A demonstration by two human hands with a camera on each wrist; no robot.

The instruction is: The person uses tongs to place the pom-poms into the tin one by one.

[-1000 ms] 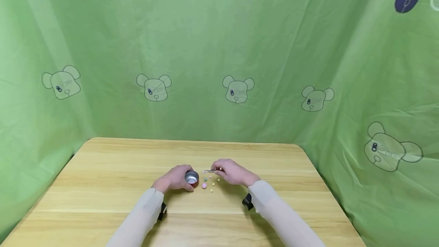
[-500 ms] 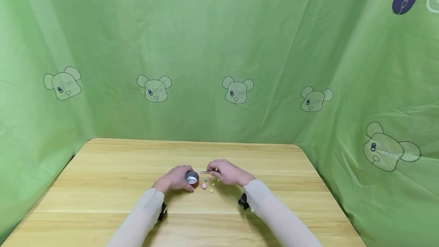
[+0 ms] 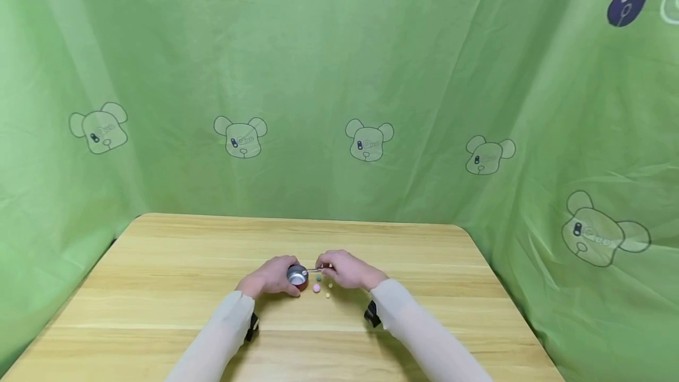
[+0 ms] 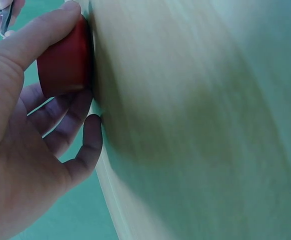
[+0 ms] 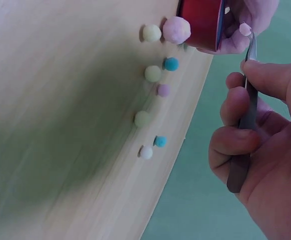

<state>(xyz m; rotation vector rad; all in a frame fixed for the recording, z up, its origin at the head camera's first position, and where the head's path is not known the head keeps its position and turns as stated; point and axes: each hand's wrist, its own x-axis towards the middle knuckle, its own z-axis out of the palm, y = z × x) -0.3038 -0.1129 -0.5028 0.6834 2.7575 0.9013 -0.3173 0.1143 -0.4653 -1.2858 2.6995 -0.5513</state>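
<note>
My left hand [image 3: 272, 276] holds a small round red cup [image 4: 65, 65] with a silvery inside, its thumb on one side and fingers round the other. The cup stands upright on the table. My right hand [image 3: 347, 269] grips metal tweezers [image 5: 249, 112] between thumb and curled fingers. At the tweezers' tips sits a tiny pink pompom [image 5: 245, 29]; in the head view the tips reach over the cup's right rim. Beside the cup lie several loose pompoms, among them a larger pink pompom [image 5: 177, 30], a blue pompom [image 5: 171, 64] and a pale yellow pompom [image 5: 153, 74].
The light wooden table [image 3: 175, 287] carries all these things. Green curtains [image 3: 297, 69] printed with bear heads hang behind it and at both sides. A dark wrist camera [image 3: 373, 314] is strapped below the right sleeve, another below the left.
The right hand has moved left with the tweezers, bringing their tips from above the loose pompoms to over the cup's rim. The left hand and cup have stayed put.
</note>
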